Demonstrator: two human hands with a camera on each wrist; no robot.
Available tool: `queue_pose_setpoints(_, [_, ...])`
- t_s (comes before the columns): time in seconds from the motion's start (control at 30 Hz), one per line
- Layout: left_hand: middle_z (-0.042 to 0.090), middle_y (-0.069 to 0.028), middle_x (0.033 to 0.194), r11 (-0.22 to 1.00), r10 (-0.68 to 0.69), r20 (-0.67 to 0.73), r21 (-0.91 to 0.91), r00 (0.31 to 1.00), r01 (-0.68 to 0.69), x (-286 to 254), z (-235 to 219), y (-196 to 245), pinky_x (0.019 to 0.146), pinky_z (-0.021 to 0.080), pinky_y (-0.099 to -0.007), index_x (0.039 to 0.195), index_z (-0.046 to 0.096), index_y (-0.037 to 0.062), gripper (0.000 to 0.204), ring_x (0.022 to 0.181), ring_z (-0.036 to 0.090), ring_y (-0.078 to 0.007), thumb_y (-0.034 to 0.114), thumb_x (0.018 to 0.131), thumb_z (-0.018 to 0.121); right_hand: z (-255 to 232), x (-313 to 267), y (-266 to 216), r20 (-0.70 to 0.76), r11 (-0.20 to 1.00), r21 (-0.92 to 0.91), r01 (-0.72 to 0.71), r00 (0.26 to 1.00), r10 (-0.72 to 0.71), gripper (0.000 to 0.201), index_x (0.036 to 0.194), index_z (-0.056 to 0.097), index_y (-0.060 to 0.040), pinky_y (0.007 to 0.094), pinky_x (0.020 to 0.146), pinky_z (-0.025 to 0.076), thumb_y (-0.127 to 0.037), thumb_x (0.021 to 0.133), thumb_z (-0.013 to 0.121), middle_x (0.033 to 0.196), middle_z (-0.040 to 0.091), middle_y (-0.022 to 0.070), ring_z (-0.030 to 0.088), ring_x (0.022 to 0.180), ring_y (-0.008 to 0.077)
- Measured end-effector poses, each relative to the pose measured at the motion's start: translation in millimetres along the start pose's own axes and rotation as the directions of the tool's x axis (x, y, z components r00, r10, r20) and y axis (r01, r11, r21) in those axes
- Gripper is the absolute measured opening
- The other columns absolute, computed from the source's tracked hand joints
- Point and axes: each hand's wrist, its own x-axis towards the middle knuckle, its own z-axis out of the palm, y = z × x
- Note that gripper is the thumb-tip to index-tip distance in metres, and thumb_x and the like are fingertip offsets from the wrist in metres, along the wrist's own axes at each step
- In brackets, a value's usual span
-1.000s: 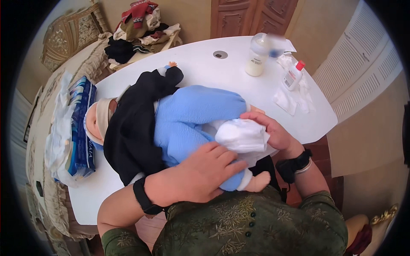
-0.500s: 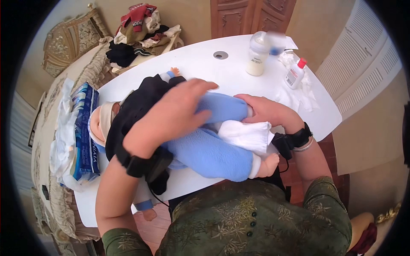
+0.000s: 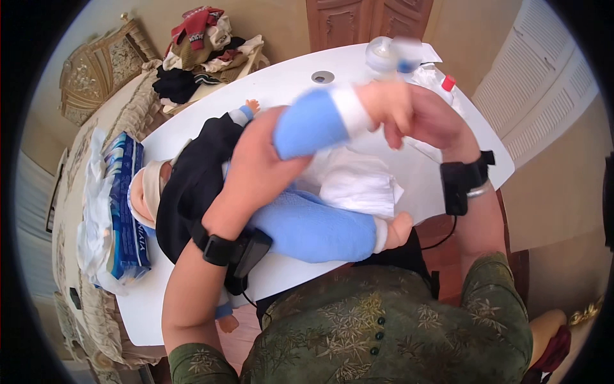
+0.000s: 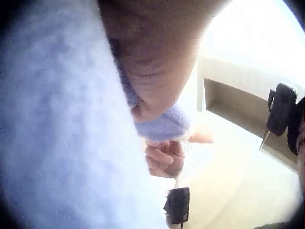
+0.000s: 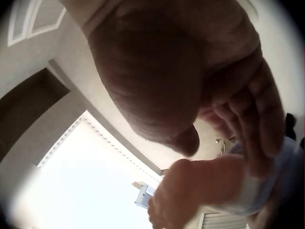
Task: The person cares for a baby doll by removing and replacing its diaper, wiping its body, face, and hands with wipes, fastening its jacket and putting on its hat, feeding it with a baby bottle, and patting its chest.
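Note:
A baby doll in a blue suit lies on its back on the white table, with a black cloth (image 3: 198,169) over its chest. My left hand (image 3: 262,157) grips the doll's raised blue leg (image 3: 310,125), thumb and fingers around it. At that leg's bare foot (image 3: 384,105), which is blurred, is my right hand (image 3: 438,118). In the right wrist view its fingers (image 5: 252,119) reach along the ankle cuff while the thumb stands apart. The doll's other leg (image 3: 320,227) rests on the table. Beside it lies a bunched white cloth (image 3: 358,182).
A blue plastic pack (image 3: 128,205) sits near the doll's head. Toward the far right of the table (image 3: 288,83) are a baby bottle (image 3: 382,56) and a red-capped bottle (image 3: 448,83), partly hidden by my right hand. Clothes (image 3: 211,45) are piled behind.
My left hand has crossed over the doll and taken hold of its far leg. That leg has risen off the table, and my right hand has moved up with its foot.

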Motion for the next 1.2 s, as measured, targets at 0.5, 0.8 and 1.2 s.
queue_pose_setpoints(0.5, [0.063, -0.0107, 0.111, 0.999, -0.045, -0.546, -0.044, 0.837, 0.025, -57.0, -7.2, -7.1, 0.093, 0.043, -0.0359, 0.108, 0.063, -0.0016, 0.029, 0.102, 0.058, -0.0238, 0.004, 0.08, 0.061, 83.9, 104.0, 54.5, 0.169, 0.701, -0.712, 0.044, 0.979, 0.11, 0.036, 0.112, 0.058, 0.0016, 0.0357, 0.081, 0.048, -0.014, 0.08, 0.062, 0.095, 0.065, 0.0164, 0.063, 0.088, 0.0268])
queue_pose_setpoints(0.8, [0.063, -0.018, 0.112, 0.96, 0.215, -0.546, 0.27, 0.81, -0.072, -117.9, -15.8, -41.0, 0.09, 0.047, -0.0401, 0.108, 0.064, -0.0017, 0.029, 0.1, 0.06, -0.0346, -0.002, 0.08, 0.059, 85.6, 110.4, 88.6, 0.111, 0.551, -0.82, 0.154, 0.988, -0.11, 0.03, 0.105, 0.063, -0.0005, 0.0398, 0.079, 0.049, -0.02, 0.082, 0.063, 0.094, 0.065, 0.0182, 0.063, 0.09, 0.0329])
queue_pose_setpoints(1.2, [0.059, -0.0126, 0.117, 0.998, -0.044, -0.61, 0.008, 0.792, 0.061, -114.8, -9.5, -43.6, 0.096, 0.042, -0.0378, 0.116, 0.057, -0.002, 0.035, 0.106, 0.056, -0.0252, 0.021, 0.093, 0.045, 69.1, 122.4, 108.3, -0.427, 0.77, -0.581, -0.264, 0.904, -0.012, 0.024, 0.084, 0.066, 0.0026, 0.0388, 0.07, 0.051, -0.018, 0.08, 0.055, 0.076, 0.066, 0.0193, 0.065, 0.071, 0.0329])
